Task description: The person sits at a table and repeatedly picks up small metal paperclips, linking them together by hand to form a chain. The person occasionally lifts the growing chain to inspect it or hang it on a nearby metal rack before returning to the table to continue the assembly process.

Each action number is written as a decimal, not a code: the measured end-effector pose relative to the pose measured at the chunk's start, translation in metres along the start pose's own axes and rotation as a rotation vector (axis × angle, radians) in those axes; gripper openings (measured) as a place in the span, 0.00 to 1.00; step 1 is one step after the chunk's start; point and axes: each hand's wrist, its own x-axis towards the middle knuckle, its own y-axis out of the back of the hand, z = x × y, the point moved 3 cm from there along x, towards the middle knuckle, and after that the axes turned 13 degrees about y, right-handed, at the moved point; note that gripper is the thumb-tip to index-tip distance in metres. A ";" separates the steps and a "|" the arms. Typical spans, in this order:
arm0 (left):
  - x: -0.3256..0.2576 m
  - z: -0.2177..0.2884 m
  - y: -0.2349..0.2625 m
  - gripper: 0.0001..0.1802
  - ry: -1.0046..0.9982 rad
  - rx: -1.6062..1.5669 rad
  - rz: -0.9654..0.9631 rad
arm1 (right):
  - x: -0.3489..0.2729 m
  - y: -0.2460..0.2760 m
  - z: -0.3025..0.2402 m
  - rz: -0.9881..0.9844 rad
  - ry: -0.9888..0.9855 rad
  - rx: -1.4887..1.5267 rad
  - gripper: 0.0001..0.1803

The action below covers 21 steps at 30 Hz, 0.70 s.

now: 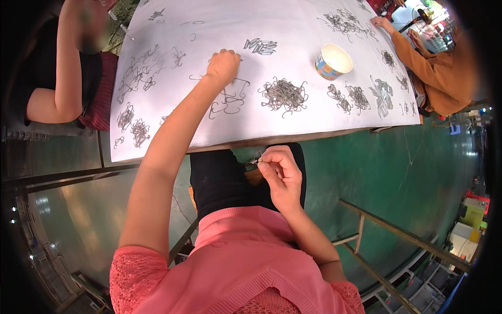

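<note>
My left hand (224,67) reaches over the white tabletop with its fingers curled and pressed together at the surface; whatever is under the fingertips is hidden. Several loose bent wire hooks (230,99) lie just below that wrist. Beyond the hand is a flat bundle of lined-up hooks (261,46). A tangled heap of dark wire hooks (284,95) lies to its right. Below the table edge, over my lap, my right hand (284,177) is closed in a pinch. A thin wire piece (260,155) seems to stick out at its thumb and forefinger, too small to tell its shape.
A patterned paper cup (333,62) stands on the white-covered table (183,52). Other hook piles (358,98) are spread about. One person's bare arm (68,68) is at the left edge; another in an orange sleeve (431,76) works at right. A metal frame (387,238) stands on the green floor.
</note>
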 end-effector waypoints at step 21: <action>-0.019 0.001 0.034 0.08 0.243 -0.632 -0.037 | -0.004 -0.010 0.010 -0.065 -0.061 -0.063 0.03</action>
